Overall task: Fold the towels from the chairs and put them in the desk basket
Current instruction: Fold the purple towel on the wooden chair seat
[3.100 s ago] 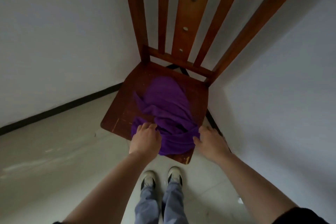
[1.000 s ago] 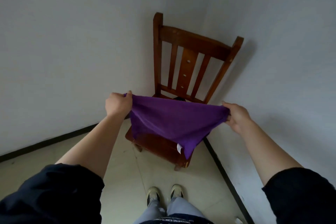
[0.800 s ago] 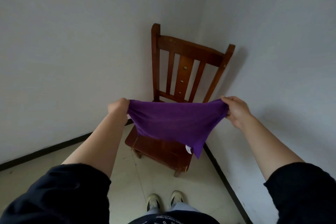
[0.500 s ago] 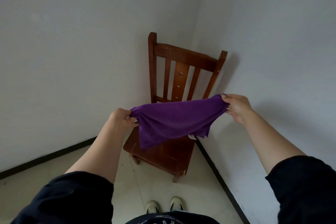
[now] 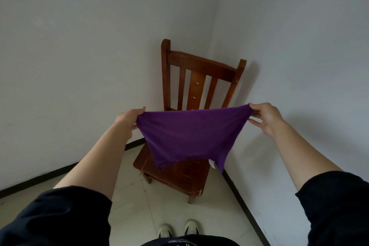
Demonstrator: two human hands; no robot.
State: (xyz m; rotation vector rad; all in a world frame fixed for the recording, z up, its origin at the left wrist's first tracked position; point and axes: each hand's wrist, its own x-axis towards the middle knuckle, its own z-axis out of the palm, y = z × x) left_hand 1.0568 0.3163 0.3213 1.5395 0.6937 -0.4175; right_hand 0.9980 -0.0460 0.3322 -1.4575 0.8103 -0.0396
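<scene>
A purple towel (image 5: pixel 189 136) hangs spread in the air in front of me, stretched by its two upper corners. My left hand (image 5: pixel 128 121) pinches the left corner and my right hand (image 5: pixel 265 118) pinches the right corner. The cloth droops down to two lower corners, with a small white tag (image 5: pixel 212 164) near the right one. Behind and below the towel stands a brown wooden chair (image 5: pixel 199 78) in the room's corner. Its seat (image 5: pixel 179 175) is bare where it shows. No desk or basket is in view.
White walls meet just behind the chair, with a dark skirting strip (image 5: pixel 243 201) along the floor. The pale tiled floor (image 5: pixel 129 215) runs toward me. My shoes (image 5: pixel 177 229) stand a short way in front of the chair.
I lifted the towel off the seat with both hands and stepped back. In the last half second the sagging towel was pulled wider and now hangs flat between my hands.
</scene>
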